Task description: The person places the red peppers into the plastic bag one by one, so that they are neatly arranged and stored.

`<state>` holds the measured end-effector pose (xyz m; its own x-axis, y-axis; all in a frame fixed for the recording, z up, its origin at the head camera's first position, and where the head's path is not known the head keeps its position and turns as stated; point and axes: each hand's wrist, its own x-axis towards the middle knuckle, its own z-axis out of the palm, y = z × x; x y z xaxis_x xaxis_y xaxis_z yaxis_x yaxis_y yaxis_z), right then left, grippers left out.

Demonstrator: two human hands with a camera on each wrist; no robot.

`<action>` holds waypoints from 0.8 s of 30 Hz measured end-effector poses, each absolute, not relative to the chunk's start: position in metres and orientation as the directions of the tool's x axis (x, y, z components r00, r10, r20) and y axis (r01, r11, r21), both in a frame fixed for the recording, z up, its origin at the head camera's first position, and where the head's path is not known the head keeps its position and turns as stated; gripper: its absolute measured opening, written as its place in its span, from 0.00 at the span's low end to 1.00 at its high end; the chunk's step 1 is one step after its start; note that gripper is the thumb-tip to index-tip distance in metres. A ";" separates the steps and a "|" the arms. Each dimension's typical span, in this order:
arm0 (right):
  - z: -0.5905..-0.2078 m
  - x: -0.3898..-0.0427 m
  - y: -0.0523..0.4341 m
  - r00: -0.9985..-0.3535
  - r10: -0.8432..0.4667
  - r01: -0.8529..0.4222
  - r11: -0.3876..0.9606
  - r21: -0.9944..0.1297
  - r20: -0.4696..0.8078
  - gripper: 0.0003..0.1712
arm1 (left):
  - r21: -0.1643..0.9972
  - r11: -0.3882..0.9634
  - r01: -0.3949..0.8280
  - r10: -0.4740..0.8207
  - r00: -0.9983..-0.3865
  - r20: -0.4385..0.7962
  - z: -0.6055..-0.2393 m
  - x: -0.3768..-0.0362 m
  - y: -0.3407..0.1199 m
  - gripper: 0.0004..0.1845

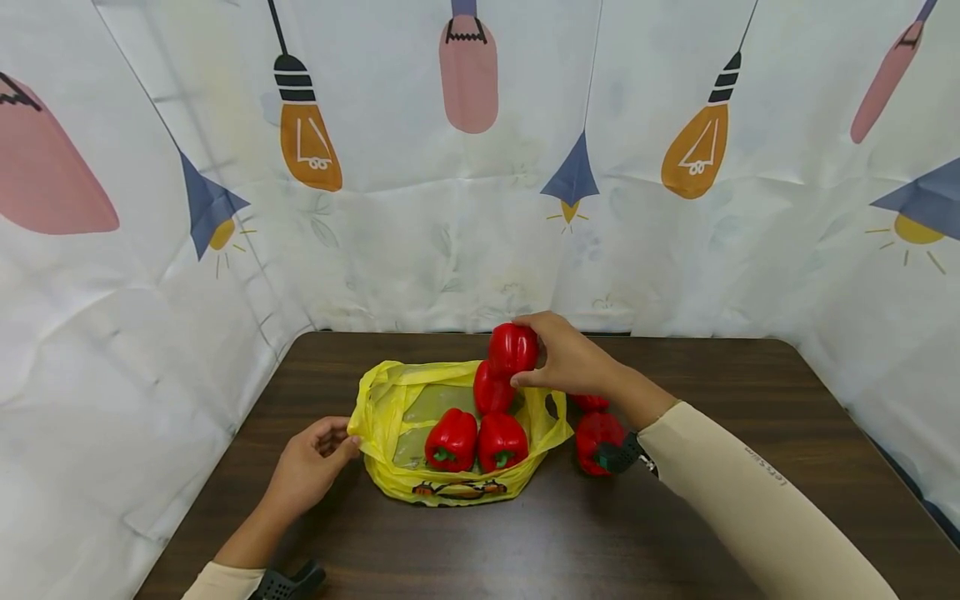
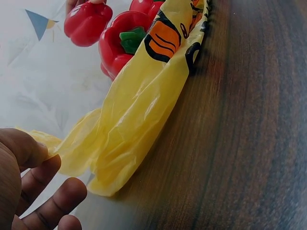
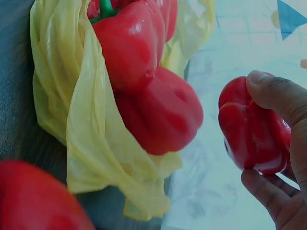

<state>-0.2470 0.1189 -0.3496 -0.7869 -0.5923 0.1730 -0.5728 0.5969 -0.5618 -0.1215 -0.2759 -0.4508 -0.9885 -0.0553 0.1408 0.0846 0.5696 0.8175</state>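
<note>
A yellow plastic bag (image 1: pixel 386 467) lies spread on the table with its mouth facing up. My left hand (image 1: pixel 306 471) pinches the bag's left edge between thumb and fingertips, as the left wrist view also shows. In my right hand (image 1: pixel 573 354) is a red bell pepper (image 1: pixel 513 348), gripped between thumb and fingers above the bag's back right side. Inside the bag sit a front left bell pepper (image 1: pixel 452 440), a front right bell pepper (image 1: pixel 502 442) with a green stem, and another bell pepper (image 1: pixel 492 388) behind them, just under the held one.
To the right of the bag, partly behind my right wrist, a red bell pepper (image 1: pixel 598 440) stands on the dark wooden table (image 1: pixel 720 500), with one more bell pepper (image 1: pixel 591 403) behind it. A white printed sheet (image 1: pixel 465 250) hangs at the table's back and sides.
</note>
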 end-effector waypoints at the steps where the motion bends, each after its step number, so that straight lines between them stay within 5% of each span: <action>1: -0.350 -0.247 0.117 -0.785 -0.594 -0.575 0.596 -0.560 0.173 0.53 | 0.817 0.570 0.085 -0.055 -0.988 0.141 -0.451 -0.121 -0.276 0.13; 24: -0.357 -0.249 0.062 -0.771 -0.628 -0.587 0.637 -0.499 0.105 0.53 | 0.816 0.572 0.077 -0.059 -0.989 0.135 -0.448 -0.120 -0.275 0.13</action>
